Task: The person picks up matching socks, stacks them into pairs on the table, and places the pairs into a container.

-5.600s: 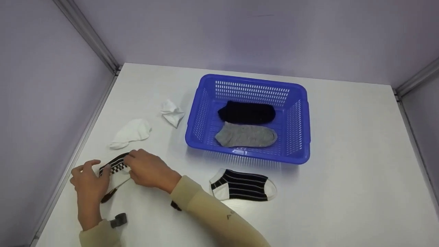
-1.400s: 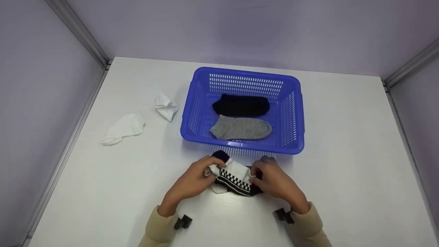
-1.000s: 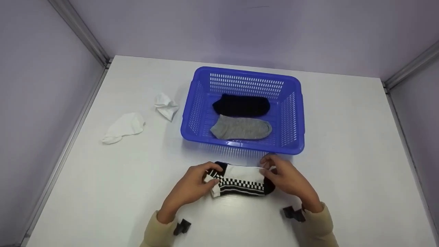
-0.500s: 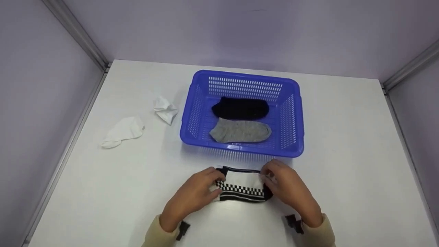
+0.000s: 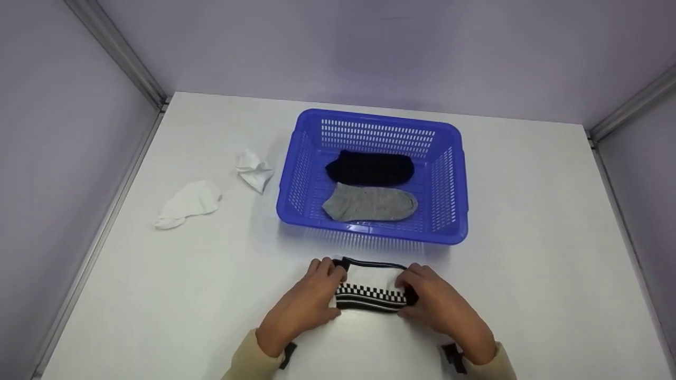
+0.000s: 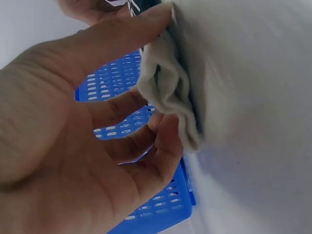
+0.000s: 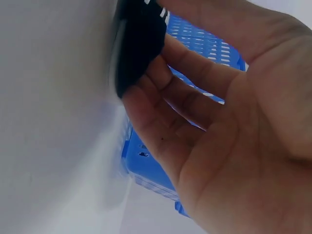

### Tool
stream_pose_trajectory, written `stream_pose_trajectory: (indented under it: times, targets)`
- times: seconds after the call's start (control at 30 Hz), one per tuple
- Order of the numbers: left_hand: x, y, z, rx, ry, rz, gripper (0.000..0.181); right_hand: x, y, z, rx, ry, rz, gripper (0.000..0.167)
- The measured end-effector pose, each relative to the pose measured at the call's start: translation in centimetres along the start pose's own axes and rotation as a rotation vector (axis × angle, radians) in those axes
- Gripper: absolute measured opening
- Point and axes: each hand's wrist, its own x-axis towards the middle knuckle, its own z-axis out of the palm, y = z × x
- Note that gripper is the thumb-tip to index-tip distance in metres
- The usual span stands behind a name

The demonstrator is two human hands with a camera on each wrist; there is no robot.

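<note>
A pair of black-and-white socks (image 5: 372, 287), one laid over the other, lies on the white table in front of the basket. Stripes and a checkered band show on the upper sock. My left hand (image 5: 306, 301) grips the cuff end, and in the left wrist view the layered white cuff (image 6: 163, 80) sits between thumb and fingers. At the other end, my right hand (image 5: 438, 301) holds the toe; the right wrist view shows the dark toe (image 7: 139, 46) between thumb and fingers. Most of the lower sock is hidden.
A blue plastic basket (image 5: 372, 230) stands behind the socks, with a black sock (image 5: 372, 168) and a grey sock (image 5: 372, 203) inside. Two white socks lie left of it: a flat one (image 5: 190, 203) and a crumpled one (image 5: 254, 170). Walls border the table.
The checkered sock came from the left side onto the striped sock before the basket. Its turned edges were spread flat, and my hands now close around both ends.
</note>
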Motion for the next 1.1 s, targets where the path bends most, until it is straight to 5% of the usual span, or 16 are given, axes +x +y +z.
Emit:
stream_pose_trajectory:
  times: [0.17, 0.3, 0.4, 0.57, 0.73, 0.93, 1.1]
  targets:
    - [-0.1, 0.0, -0.1, 0.011, 0.011, 0.034, 0.041, 0.0, 0.5, 0.1, 0.004, 0.04, -0.048, 0.023]
    - [0.0, -0.4, -0.2, 0.03, 0.102, 0.096, 0.029, -0.1, 0.8, 0.1, 0.007, 0.089, -0.079, 0.006]
    - [0.1, -0.8, 0.0, 0.026, 0.165, 0.107, 0.019, -0.1, 0.9, 0.2, 0.02, 0.113, -0.069, 0.013]
    - [0.1, -1.3, 0.1, 0.02, 0.137, 0.094, 0.025, -0.1, 1.0, 0.3, 0.017, 0.089, -0.072, 0.039]
    - [-0.1, -1.6, -0.7, -0.032, 0.142, 0.107, 0.017, -0.5, 1.0, 0.0, 0.045, 0.168, -0.081, 0.025]
    - [-0.5, -1.5, -1.8, -0.183, 0.198, 0.075, 0.016, -1.2, 1.1, -0.5, 0.169, 0.257, -0.071, 0.029]
    - [-0.4, -1.8, -1.5, -0.152, 0.187, 0.002, 0.024, -0.8, 1.6, -0.3, 0.161, 0.228, -0.107, 0.011]
